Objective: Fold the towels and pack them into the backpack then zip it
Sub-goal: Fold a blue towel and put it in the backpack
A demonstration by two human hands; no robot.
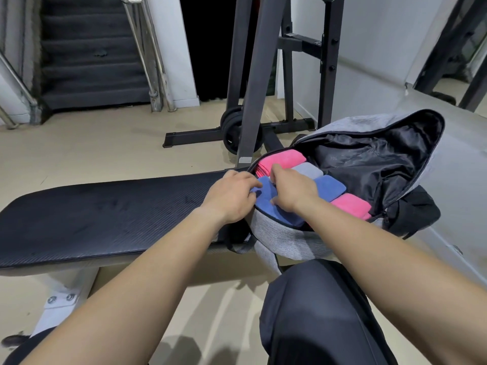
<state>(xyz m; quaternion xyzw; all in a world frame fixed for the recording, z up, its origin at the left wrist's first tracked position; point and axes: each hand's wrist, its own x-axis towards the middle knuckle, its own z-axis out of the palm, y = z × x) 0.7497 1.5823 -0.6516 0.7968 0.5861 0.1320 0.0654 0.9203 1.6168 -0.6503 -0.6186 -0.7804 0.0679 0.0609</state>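
A grey backpack [284,241] lies open at the right end of a black padded bench [105,217], its black-lined flap [369,159] thrown back. Inside sit folded towels: a pink one [284,158] at the far end, a grey one [308,170], a blue one [329,186] and another pink one [351,206]. A further blue towel [268,206] lies at the near rim of the opening. My left hand [232,196] rests on its left edge with fingers curled over it. My right hand [292,189] presses on the same towel, fingers pointing toward the pink one.
A black weight rack [258,75] with plates [232,127] stands just behind the bench. Stairs with a metal railing [147,54] rise at the back left. My dark-trousered knee [316,312] is below the backpack. Beige floor lies all around.
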